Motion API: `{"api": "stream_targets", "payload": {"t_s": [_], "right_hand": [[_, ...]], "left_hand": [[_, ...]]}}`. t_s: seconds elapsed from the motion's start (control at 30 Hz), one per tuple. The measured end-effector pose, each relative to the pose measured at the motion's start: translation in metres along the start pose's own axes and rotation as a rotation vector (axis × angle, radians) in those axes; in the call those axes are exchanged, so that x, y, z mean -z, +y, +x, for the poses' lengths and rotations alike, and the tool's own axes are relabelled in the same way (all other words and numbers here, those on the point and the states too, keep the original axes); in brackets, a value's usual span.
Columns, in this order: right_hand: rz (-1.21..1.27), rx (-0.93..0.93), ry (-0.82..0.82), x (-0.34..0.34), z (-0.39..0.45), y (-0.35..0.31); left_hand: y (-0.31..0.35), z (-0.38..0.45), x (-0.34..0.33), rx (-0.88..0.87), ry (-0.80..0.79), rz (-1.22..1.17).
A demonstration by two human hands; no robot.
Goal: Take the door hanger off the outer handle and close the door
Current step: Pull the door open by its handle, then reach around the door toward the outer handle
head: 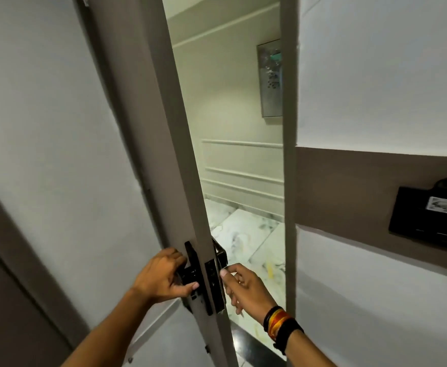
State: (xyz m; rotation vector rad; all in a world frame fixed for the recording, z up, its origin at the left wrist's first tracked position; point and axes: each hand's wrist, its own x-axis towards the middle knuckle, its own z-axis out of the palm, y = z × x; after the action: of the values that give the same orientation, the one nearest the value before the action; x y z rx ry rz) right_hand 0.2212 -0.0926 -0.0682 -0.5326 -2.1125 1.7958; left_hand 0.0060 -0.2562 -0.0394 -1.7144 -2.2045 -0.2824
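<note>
my left hand (164, 274) is clamped on the inner handle (190, 274), steadying the half-open door (127, 128). my right hand (243, 287), fingers loosely curled and holding nothing, reaches round the door's edge to the outer handle (220, 254). i can't see the door hanger.

I am looking down at two bare forearms, both showing no sleeve anywhere in the frame. My left hand (164, 275) is wearing nothing that I can make out on its fingers or wrist. My right hand (246, 287) is carrying what looks like a thin ring (240, 282) on one finger, though it is too small to be sure. The right wrist is wearing a stack of thread bracelets (276, 323) in black, orange, yellow and red, and a wide black band (288, 336) is sitting just behind them, further up the forearm.
</note>
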Motion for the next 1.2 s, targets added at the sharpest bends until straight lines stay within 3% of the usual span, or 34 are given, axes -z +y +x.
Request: {"api": "stream_targets", "payload": {"t_s": [0.23,0.4,0.57,0.7,0.83,1.0,1.1,1.2], "right_hand": [[-0.403,0.307,0.010,-0.050,-0.008,-0.017],[-0.742,0.568,0.087,-0.089,-0.015,-0.024],[-0.782,0.583,0.235,-0.133,-0.013,-0.032],[-0.623,0.385,0.176,-0.144,0.023,-0.050],[-0.797,0.375,0.147,-0.140,0.066,-0.069],[-0.948,0.474,0.160,-0.146,0.109,-0.081],[-0.967,0.634,0.247,-0.136,0.122,-0.088],[-0.953,0.752,0.201,-0.117,0.128,-0.095]], "left_hand": [[-0.031,-0.050,0.025,0.053,-0.133,0.041],[-0.047,-0.082,0.039,0.061,-0.073,0.007],[-0.067,-0.102,0.046,0.027,-0.078,0.021],[-0.084,-0.116,0.052,0.004,-0.094,0.007],[-0.100,-0.125,0.050,-0.029,-0.069,-0.045],[-0.113,-0.126,0.044,-0.075,-0.022,-0.097],[-0.117,-0.124,0.038,-0.093,0.009,-0.120],[-0.118,-0.120,0.031,-0.117,0.046,-0.126]]}}
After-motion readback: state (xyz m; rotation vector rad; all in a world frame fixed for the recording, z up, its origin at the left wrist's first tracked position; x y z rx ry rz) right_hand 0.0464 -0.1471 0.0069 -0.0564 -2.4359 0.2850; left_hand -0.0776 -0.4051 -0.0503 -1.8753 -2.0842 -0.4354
